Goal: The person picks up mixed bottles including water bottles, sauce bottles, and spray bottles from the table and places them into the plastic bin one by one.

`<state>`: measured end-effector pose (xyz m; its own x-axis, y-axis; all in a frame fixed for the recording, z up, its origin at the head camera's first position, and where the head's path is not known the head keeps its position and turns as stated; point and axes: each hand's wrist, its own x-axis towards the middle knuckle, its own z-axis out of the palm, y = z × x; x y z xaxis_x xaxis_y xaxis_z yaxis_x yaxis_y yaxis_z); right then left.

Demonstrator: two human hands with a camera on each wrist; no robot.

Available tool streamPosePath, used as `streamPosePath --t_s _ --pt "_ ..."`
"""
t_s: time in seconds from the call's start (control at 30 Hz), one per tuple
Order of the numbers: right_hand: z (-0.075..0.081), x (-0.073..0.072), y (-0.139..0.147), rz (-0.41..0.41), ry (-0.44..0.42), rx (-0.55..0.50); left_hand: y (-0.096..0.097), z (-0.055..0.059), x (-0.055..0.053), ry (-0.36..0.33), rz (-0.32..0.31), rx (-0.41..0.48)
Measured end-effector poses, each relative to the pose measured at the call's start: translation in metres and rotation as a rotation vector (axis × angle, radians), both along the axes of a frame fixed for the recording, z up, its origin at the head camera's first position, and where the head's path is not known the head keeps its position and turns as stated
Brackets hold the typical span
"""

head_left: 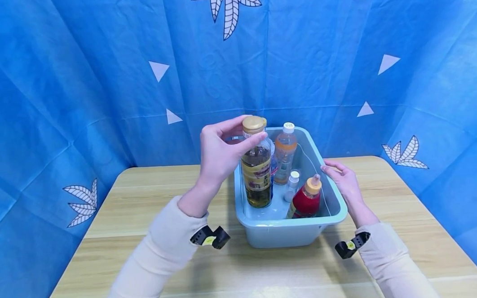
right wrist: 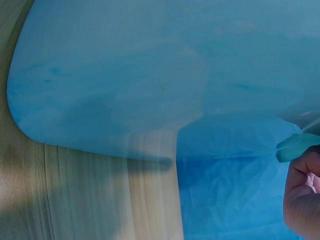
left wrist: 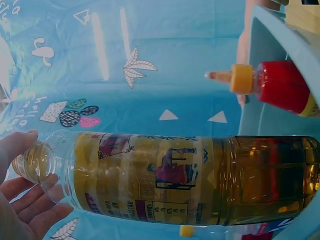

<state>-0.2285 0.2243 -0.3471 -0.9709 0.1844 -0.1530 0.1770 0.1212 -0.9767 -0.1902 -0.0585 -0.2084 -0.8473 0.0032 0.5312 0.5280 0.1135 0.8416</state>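
My left hand (head_left: pixel 221 152) holds a tall clear bottle of amber liquid (head_left: pixel 258 175) by its neck, just under the gold cap (head_left: pixel 253 124). The bottle stands upright over the left side of a light blue plastic bin (head_left: pixel 283 235), its lower end inside the rim. In the left wrist view, fingers and thumb wrap the neck, and the yellow printed label (left wrist: pixel 145 177) shows. My right hand (head_left: pixel 344 181) pinches the bin's right rim between thumb and fingers; in the right wrist view the bin's outer wall (right wrist: pixel 110 80) fills most of the picture.
Inside the bin stand a red squeeze bottle (head_left: pixel 307 204) with a yellow cap, a small white-capped bottle (head_left: pixel 291 186) and an orange-banded clear bottle (head_left: pixel 286 153). A blue-labelled bottle (head_left: pixel 273 163) is partly hidden. The bin sits on a wooden table (head_left: pixel 179 251) before a blue curtain (head_left: pixel 218 78).
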Motion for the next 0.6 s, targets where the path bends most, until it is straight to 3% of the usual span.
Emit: streamPosePath --t_s 0.4,0.6 --pt "-0.011 -0.006 0.004 0.001 0.049 -0.011 0.009 -0.026 -0.006 -0.016 -0.009 -0.010" --pt "-0.009 -0.005 0.002 0.004 0.056 -0.028 0.013 -0.037 -0.005 -0.071 -0.011 -0.035"
